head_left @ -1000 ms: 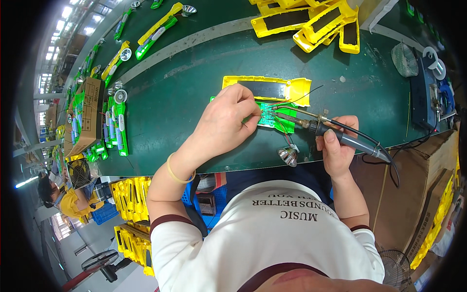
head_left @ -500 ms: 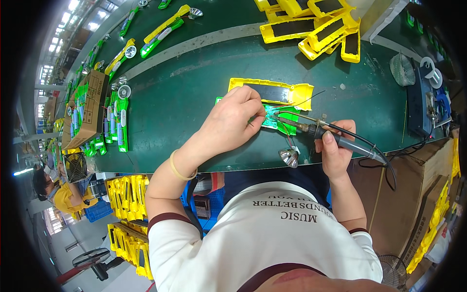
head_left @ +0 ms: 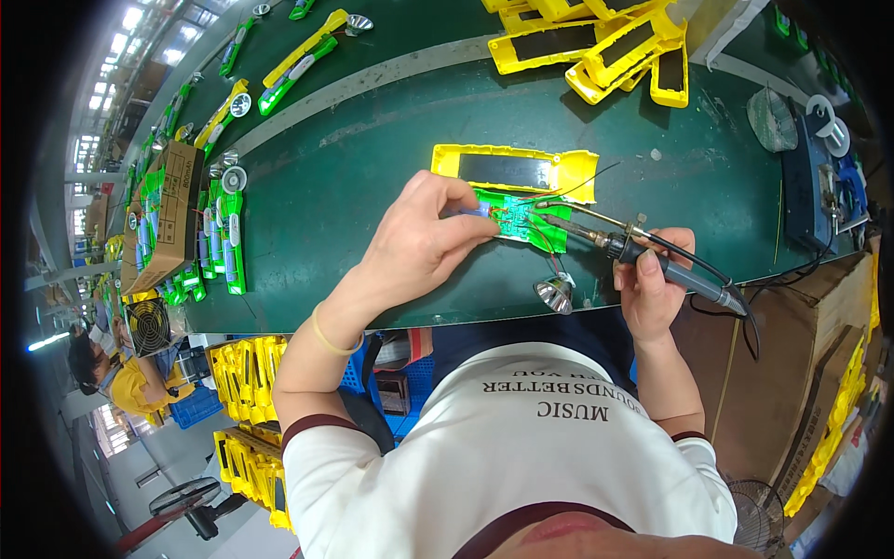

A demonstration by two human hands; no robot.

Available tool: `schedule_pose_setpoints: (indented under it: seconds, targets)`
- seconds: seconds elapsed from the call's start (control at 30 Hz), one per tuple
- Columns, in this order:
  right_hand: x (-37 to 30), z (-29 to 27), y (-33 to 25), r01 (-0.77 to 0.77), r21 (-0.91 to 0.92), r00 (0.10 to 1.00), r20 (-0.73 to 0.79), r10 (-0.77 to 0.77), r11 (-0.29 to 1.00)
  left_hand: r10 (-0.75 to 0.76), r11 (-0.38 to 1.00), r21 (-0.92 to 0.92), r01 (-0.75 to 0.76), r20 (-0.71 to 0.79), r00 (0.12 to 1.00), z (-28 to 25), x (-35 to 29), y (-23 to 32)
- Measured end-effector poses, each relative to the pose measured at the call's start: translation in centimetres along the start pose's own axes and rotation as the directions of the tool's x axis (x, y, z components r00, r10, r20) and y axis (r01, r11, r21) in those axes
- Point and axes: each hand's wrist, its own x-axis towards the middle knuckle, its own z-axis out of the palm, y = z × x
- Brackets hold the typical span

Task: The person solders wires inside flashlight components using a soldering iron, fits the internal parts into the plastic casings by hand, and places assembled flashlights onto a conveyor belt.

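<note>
My right hand [head_left: 650, 289] grips a soldering iron [head_left: 675, 272] with a thin feed tube clamped along it. Its tip reaches a small green circuit board [head_left: 514, 216] lying in a green flashlight housing half [head_left: 551, 235]. My left hand [head_left: 419, 238] has thumb and fingers closed round the left end of that housing, by a blue cylindrical battery [head_left: 477, 209]; the exact contact is partly hidden. Thin wires run from the board to a round silver lamp reflector [head_left: 554, 294] near the table edge. Just behind lies a yellow housing half [head_left: 566, 177] with a dark panel.
Yellow housing parts [head_left: 596, 56] are piled at the back. A cardboard box [head_left: 169, 214] with green assemblies stands left, beside more green assemblies [head_left: 223, 238]. At right are a blue soldering station [head_left: 808, 191] and a solder spool [head_left: 827, 126]. A co-worker [head_left: 140, 377] is far left.
My left hand has shifted left and its fingers have opened out from a tight pinch over the board, uncovering the board and battery. The iron has moved slightly right and down.
</note>
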Motion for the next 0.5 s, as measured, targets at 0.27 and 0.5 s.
schedule_pose_setpoints:
  seconds: [0.27,0.5]
  targets:
    - [-0.06,-0.04,-0.11,-0.047,-0.024,0.999,0.001,0.047,0.999,0.253,0.953,0.162,-0.255,0.03,0.967,0.72,0.05,-0.68]
    - [-0.25,-0.3,0.32,-0.026,-0.127,0.996,0.078,0.036,0.992,0.289,0.904,0.298,-0.307,0.102,0.952,0.37,0.16,-0.03]
